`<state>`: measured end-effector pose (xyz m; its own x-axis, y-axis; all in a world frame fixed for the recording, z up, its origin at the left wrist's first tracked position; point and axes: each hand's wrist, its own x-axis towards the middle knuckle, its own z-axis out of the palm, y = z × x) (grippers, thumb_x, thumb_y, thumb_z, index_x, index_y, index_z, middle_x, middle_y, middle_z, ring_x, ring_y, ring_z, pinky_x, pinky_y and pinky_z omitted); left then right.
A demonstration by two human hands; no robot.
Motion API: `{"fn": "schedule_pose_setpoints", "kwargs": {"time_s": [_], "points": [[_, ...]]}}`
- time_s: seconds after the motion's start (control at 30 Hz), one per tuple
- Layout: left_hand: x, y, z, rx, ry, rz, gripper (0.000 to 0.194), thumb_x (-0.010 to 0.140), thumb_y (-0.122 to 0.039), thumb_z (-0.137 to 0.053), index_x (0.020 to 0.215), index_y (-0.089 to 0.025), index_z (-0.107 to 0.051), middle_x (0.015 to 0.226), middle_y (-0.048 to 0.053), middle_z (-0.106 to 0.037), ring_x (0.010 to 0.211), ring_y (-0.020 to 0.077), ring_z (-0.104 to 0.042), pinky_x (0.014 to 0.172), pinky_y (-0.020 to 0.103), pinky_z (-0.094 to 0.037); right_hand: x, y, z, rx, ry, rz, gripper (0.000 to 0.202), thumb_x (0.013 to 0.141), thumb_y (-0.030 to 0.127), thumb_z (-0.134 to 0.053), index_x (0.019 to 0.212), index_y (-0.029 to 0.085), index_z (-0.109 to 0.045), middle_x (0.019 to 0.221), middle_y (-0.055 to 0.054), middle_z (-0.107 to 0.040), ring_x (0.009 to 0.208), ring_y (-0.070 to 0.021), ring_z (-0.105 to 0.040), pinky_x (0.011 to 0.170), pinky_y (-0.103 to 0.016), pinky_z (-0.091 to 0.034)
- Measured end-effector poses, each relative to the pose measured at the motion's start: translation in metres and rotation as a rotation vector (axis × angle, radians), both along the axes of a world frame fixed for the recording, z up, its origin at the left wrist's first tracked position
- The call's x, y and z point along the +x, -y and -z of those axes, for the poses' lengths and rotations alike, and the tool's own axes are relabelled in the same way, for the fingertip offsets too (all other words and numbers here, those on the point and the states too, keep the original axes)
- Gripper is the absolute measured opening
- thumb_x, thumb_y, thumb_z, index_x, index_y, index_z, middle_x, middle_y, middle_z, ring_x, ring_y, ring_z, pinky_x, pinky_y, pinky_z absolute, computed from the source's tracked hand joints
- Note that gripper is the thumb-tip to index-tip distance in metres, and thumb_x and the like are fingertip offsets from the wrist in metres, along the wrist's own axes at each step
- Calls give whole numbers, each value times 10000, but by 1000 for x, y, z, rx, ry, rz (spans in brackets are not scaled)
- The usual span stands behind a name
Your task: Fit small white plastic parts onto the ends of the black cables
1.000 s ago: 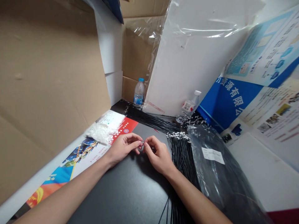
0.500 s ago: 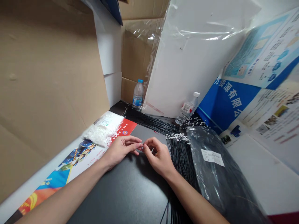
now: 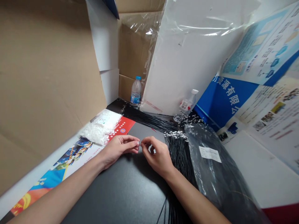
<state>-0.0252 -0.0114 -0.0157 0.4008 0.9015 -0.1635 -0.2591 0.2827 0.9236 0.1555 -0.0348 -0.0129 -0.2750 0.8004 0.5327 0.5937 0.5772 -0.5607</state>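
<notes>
Tabletop [image 3: 112, 193]: dark, beneath both hands.
Clear bag [image 3: 210, 174]: right, dark contents.
Black wires [image 3: 181, 161]: bundled just left of that bag, white ends far.
White-parts bag [image 3: 100, 127]: far left.
Left hand [image 3: 118, 149]: thumb and finger pinching a small white piece [image 3: 138, 142].
Right hand [image 3: 157, 154]: fingertips drawn together at the piece; grip unclear.
Piece: between the hands.
Fingertip work: apparently fine two-handed handling; the next move seems to call for steady, aligned fingertips.

Muted light, glare on clear film [image 3: 149, 30], shadow beneath the right hand [image 3: 157, 157] — outer edges stretched, soft
</notes>
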Motion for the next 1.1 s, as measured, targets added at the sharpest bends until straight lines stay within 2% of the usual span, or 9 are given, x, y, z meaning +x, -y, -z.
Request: {"fn": "schedule_pose_setpoints", "kwargs": {"time_s": [0.17, 0.37, 0.57, 0.87, 1.1], "points": [[-1, 0, 0, -50, 36, 34, 252, 674, -293, -832, 835, -121, -741, 783, 41, -707, 715, 123, -654, 732, 246, -543, 1, 0, 1, 102, 141, -11, 141, 952, 232, -497, 900, 196, -623, 790, -32, -687, 672, -126, -607, 632, -246, -449], [-3, 2, -4, -114, 82, 50, 232, 663, -261, -838, 808, -112, -736, 764, 27, -685, 696, 115, -633, 716, 242, -528, 3, 3, -6, 323, 422, -13, 206, 979, 190, -456, 907, 185, -649, 798, -43, -714, 667, -132, -606, 631, -251, -426], [-5, 3, -7, -180, 119, 76, 262, 639, -258, -860, 812, -111, -729, 766, 10, -671, 702, 102, -622, 727, 228, -508, 3, 5, -11, 591, 476, -41, 134, 937, 111, -521, 922, 160, -644, 868, -31, -737, 633, -109, -568, 615, -249, -417], [-5, 5, -8, -230, 149, 90, 279, 603, -252, -876, 786, -113, -717, 764, 9, -666, 711, 112, -618, 776, 265, -495, 4, 6, -11, 660, 532, -43, 99, 923, 123, -569, 977, 145, -649, 905, -36, -739, 646, -117, -559, 609, -273, -402], [-4, 6, -9, -231, 164, 81, 269, 596, -245, -879, 756, -116, -705, 736, 0, -648, 702, 107, -601, 782, 268, -495, 4, 9, -17, 713, 618, -43, 163, 962, 127, -491, 988, 155, -649, 878, -34, -734, 633, -122, -534, 594, -289, -381]]}}
